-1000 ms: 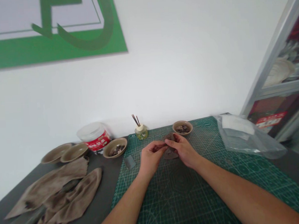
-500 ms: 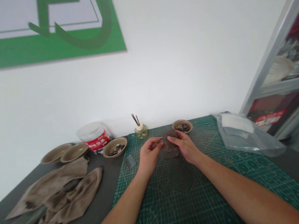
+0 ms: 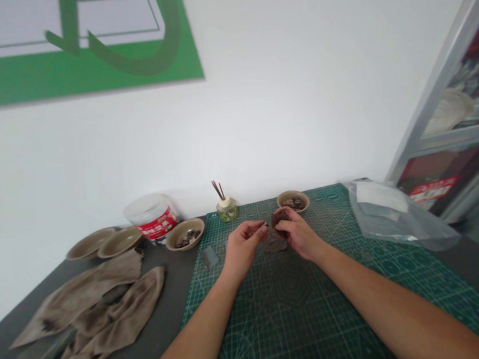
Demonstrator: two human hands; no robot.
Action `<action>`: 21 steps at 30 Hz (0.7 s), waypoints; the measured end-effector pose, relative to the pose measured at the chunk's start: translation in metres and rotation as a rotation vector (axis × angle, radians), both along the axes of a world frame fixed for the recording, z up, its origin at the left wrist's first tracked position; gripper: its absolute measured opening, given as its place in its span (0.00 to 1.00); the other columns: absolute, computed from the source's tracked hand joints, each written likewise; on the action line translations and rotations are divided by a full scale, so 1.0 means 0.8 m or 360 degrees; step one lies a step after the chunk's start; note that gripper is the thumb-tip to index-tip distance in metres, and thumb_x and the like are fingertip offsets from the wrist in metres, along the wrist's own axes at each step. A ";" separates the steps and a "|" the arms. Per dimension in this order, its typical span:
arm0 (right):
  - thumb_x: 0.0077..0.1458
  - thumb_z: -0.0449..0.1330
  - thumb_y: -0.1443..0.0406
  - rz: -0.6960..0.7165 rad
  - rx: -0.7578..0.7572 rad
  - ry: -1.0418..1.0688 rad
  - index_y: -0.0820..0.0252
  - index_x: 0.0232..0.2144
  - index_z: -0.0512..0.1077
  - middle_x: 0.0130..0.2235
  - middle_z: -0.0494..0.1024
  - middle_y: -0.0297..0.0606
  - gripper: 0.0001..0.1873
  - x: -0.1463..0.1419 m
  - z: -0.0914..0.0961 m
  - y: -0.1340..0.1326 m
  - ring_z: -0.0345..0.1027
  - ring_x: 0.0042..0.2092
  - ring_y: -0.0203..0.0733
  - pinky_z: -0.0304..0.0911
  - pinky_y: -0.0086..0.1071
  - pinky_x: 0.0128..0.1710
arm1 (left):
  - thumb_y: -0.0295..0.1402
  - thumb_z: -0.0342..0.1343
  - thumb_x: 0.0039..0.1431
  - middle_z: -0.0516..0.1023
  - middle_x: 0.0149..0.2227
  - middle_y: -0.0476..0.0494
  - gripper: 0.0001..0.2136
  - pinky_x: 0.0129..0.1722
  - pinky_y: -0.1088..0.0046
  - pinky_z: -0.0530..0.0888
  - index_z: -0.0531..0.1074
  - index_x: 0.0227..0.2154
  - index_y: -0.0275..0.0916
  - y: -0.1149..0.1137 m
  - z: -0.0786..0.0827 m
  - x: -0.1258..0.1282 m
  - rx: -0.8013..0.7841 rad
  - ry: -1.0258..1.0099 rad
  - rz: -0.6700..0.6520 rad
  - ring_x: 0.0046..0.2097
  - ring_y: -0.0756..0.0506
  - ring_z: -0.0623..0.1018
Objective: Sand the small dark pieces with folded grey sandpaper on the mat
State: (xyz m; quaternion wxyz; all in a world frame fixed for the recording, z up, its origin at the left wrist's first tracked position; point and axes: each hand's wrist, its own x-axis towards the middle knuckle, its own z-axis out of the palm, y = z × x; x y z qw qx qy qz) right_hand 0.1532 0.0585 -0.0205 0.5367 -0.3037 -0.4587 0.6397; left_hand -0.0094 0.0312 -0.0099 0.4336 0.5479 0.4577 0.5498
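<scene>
My right hand (image 3: 299, 234) is closed on a small dark brown piece (image 3: 275, 234) that it holds over the green cutting mat (image 3: 310, 299). The piece's lower end rests near the mat. My left hand (image 3: 243, 245) sits just to the left of the piece, fingers curled with thumb and fingertips pinched at its edge; what it pinches is too small to name. A small bowl with dark bits (image 3: 292, 201) stands right behind my hands.
Along the wall stand a reed diffuser bottle (image 3: 226, 208), another bowl of dark bits (image 3: 185, 234), a white tub with a red label (image 3: 152, 218) and two empty bowls (image 3: 104, 243). Stained brown cloths (image 3: 89, 305) lie at left. A clear plastic bag (image 3: 394, 214) lies at right.
The dark piece has been turned narrower and gripped more in my right hand. My left hand has drawn slightly away to its left edge.
</scene>
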 end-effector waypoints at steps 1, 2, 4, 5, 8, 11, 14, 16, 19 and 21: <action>0.44 0.60 0.68 -0.0006 -0.0007 -0.0023 0.54 0.40 0.64 0.30 0.68 0.30 0.17 -0.001 0.000 -0.001 0.61 0.28 0.36 0.57 0.29 0.26 | 0.37 0.64 0.48 0.80 0.30 0.44 0.14 0.33 0.72 0.74 0.77 0.36 0.35 -0.001 0.001 0.000 0.0003 0.0021 -0.0006 0.30 0.48 0.78; 0.45 0.61 0.67 -0.0011 -0.0010 -0.0042 0.53 0.41 0.63 0.29 0.67 0.30 0.19 -0.001 0.001 -0.002 0.60 0.27 0.36 0.56 0.29 0.25 | 0.37 0.63 0.49 0.80 0.29 0.44 0.13 0.33 0.73 0.74 0.77 0.36 0.35 -0.002 0.002 0.000 0.0010 0.0041 -0.0012 0.30 0.47 0.78; 0.45 0.63 0.64 0.0005 0.0003 -0.0074 0.52 0.45 0.60 0.30 0.67 0.29 0.24 -0.002 0.002 -0.004 0.60 0.27 0.35 0.55 0.29 0.25 | 0.38 0.62 0.50 0.79 0.28 0.45 0.12 0.33 0.73 0.74 0.76 0.34 0.35 -0.003 0.004 0.000 0.0027 0.0078 -0.0023 0.30 0.47 0.78; 0.44 0.65 0.64 0.0022 0.0018 -0.0092 0.51 0.46 0.58 0.32 0.68 0.29 0.27 -0.002 0.003 -0.005 0.60 0.28 0.35 0.56 0.29 0.26 | 0.38 0.62 0.51 0.79 0.27 0.45 0.11 0.32 0.73 0.74 0.76 0.33 0.35 -0.004 0.005 0.000 0.0031 0.0090 -0.0023 0.30 0.47 0.78; 0.43 0.66 0.63 0.0066 0.0063 -0.0152 0.51 0.46 0.58 0.34 0.69 0.30 0.29 -0.004 0.001 -0.006 0.62 0.30 0.35 0.57 0.28 0.27 | 0.38 0.62 0.51 0.79 0.26 0.45 0.11 0.32 0.73 0.74 0.75 0.32 0.35 -0.005 0.007 0.000 0.0014 0.0095 -0.0014 0.29 0.47 0.78; 0.47 0.63 0.63 0.0066 0.0093 -0.0199 0.54 0.41 0.60 0.30 0.69 0.29 0.20 -0.005 -0.002 -0.004 0.61 0.27 0.33 0.57 0.28 0.26 | 0.37 0.62 0.51 0.79 0.27 0.45 0.10 0.31 0.73 0.74 0.75 0.32 0.35 -0.004 0.007 0.001 -0.0007 0.0078 -0.0022 0.28 0.47 0.78; 0.51 0.60 0.62 0.0098 0.0121 -0.0164 0.55 0.39 0.59 0.27 0.69 0.28 0.14 -0.006 -0.002 -0.004 0.63 0.26 0.34 0.59 0.28 0.26 | 0.38 0.62 0.51 0.79 0.28 0.45 0.11 0.29 0.73 0.75 0.75 0.33 0.35 -0.003 0.008 0.000 -0.0019 0.0058 -0.0031 0.27 0.47 0.79; 0.53 0.57 0.61 0.0136 0.0096 -0.0158 0.53 0.40 0.57 0.26 0.70 0.28 0.15 -0.006 0.001 -0.006 0.66 0.25 0.37 0.61 0.29 0.24 | 0.38 0.62 0.51 0.80 0.28 0.45 0.11 0.28 0.73 0.75 0.75 0.33 0.35 -0.004 0.009 0.000 -0.0029 0.0052 -0.0024 0.27 0.47 0.79; 0.54 0.57 0.58 0.0102 0.0055 -0.0238 0.51 0.42 0.54 0.28 0.72 0.28 0.17 -0.005 0.004 -0.009 0.64 0.21 0.36 0.57 0.27 0.16 | 0.37 0.62 0.51 0.79 0.27 0.46 0.11 0.27 0.74 0.75 0.75 0.32 0.35 -0.005 0.011 0.000 -0.0047 0.0065 -0.0001 0.26 0.47 0.79; 0.54 0.56 0.57 0.0048 0.0062 -0.0288 0.51 0.41 0.54 0.29 0.72 0.28 0.16 -0.005 0.006 -0.009 0.61 0.19 0.34 0.52 0.24 0.14 | 0.37 0.62 0.51 0.79 0.26 0.46 0.10 0.27 0.74 0.75 0.75 0.32 0.35 -0.006 0.012 0.001 -0.0057 0.0067 -0.0003 0.25 0.48 0.79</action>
